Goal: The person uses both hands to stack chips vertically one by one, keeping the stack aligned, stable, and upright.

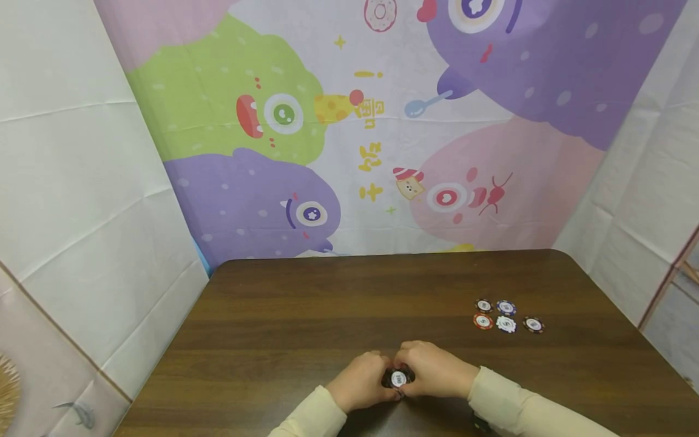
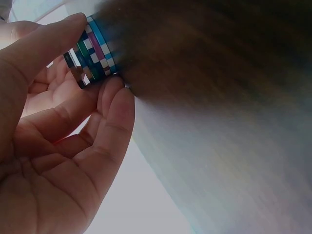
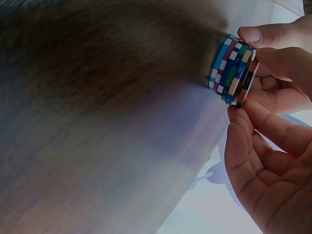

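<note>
Near the table's front edge stands a short stack of poker chips [image 1: 398, 386], with my two hands curled round it from either side. My left hand [image 1: 361, 379] grips the stack; in the left wrist view its thumb and fingertips touch the striped chip edges [image 2: 96, 51]. My right hand [image 1: 438, 369] pinches the dark top chip [image 3: 249, 80] between thumb and fingers. A thin gap shows between this chip and the striped chips [image 3: 228, 68] under it, and it sits slightly tilted. Its face, seen in the head view, carries a white printed centre.
Several loose chips lie flat at the right of the brown table [image 1: 306, 303]: a dark chip [image 1: 483, 305], a blue one [image 1: 506, 308], a red one [image 1: 483, 321], a white one [image 1: 506, 324] and another dark one [image 1: 533, 325]. A cartoon-printed curtain [image 1: 349, 212] hangs behind.
</note>
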Tool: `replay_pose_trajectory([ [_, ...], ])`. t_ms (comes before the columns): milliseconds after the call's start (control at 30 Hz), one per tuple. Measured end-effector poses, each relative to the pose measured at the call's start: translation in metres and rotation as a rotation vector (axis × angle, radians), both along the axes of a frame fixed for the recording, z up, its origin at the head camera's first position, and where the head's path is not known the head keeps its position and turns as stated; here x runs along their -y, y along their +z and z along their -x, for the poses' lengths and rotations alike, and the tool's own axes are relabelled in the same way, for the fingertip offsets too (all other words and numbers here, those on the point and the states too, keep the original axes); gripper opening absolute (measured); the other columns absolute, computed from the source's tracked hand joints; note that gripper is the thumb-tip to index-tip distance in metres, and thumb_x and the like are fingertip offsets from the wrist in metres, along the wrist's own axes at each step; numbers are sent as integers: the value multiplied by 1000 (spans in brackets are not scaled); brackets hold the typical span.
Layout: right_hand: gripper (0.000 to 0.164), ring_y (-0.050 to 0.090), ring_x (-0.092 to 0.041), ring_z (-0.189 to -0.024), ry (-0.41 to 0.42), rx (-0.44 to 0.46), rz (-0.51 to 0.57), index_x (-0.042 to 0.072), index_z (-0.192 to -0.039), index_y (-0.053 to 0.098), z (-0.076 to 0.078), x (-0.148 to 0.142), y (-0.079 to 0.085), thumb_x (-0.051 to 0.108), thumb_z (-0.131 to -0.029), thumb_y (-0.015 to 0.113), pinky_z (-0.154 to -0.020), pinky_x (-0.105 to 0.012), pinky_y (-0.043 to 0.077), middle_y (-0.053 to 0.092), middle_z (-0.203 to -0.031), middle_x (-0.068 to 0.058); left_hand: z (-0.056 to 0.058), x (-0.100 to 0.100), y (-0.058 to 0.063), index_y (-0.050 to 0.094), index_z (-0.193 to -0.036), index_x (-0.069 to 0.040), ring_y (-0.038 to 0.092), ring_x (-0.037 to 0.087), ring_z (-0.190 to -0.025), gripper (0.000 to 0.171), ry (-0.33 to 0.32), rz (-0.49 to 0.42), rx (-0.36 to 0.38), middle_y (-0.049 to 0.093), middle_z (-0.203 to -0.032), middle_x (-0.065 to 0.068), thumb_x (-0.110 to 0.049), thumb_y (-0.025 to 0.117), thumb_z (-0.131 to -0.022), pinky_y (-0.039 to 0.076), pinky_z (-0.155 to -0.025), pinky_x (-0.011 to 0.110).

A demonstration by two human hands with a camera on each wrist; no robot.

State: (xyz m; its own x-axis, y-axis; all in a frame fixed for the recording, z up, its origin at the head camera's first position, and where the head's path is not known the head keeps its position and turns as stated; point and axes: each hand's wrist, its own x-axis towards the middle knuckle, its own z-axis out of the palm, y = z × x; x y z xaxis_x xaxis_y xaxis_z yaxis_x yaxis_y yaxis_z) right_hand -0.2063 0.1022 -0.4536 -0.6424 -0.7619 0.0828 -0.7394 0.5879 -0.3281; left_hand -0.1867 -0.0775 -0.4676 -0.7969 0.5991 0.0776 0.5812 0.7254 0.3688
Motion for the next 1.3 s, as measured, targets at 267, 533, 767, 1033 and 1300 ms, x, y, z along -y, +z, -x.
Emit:
replay_pose_trajectory([
  [267, 28, 43, 1, -70, -4, 3, -7, 15, -92, 67, 0, -1, -1, 27, -68, 75, -62, -17, 41, 54, -83, 11, 0, 0, 0, 64, -82, -14, 41, -1, -62, 27, 7, 10, -4, 56, -70, -11, -31, 78, -68, 36, -55, 16],
  [533, 28, 44, 1, -71, -6, 15, 4, 14, -93, 67, 1, -2, -1, 28, -70, 74, -63, -18, 42, 55, -84, 10, 0, 0, -1, 64, -83, -13, 40, -1, -63, 28, 4, 6, -7, 56, -70, -11, -31, 78, -68, 36, -55, 16],
  [767, 28, 49, -3, -72, -60, 18, 33, 12, -94, 66, 5, -13, 5, 30, -73, 73, -62, -20, 44, 56, -87, 7, 0, 0, 1, 65, -84, -10, 43, 0, -63, 30, 26, 17, 28, 57, -72, -9, -32, 79, -68, 38, -55, 16],
  [1033, 33, 59, -14, -82, -186, 18, 75, 9, -99, 65, 15, -37, 12, 31, -75, 73, -67, -27, 48, 59, -93, 4, 1, -1, 0, 66, -90, -8, 53, 3, -70, 37, 42, 45, 4, 63, -81, -3, -34, 79, -67, 43, -62, 18],
  [1300, 31, 57, -9, -77, -341, -40, 115, 10, -94, 66, 32, -61, 11, 30, -72, 76, -67, -28, 47, 60, -87, 4, 0, -1, 0, 66, -90, -11, 53, 3, -72, 36, 41, 64, -29, 63, -81, -6, -35, 78, -67, 44, -64, 19],
])
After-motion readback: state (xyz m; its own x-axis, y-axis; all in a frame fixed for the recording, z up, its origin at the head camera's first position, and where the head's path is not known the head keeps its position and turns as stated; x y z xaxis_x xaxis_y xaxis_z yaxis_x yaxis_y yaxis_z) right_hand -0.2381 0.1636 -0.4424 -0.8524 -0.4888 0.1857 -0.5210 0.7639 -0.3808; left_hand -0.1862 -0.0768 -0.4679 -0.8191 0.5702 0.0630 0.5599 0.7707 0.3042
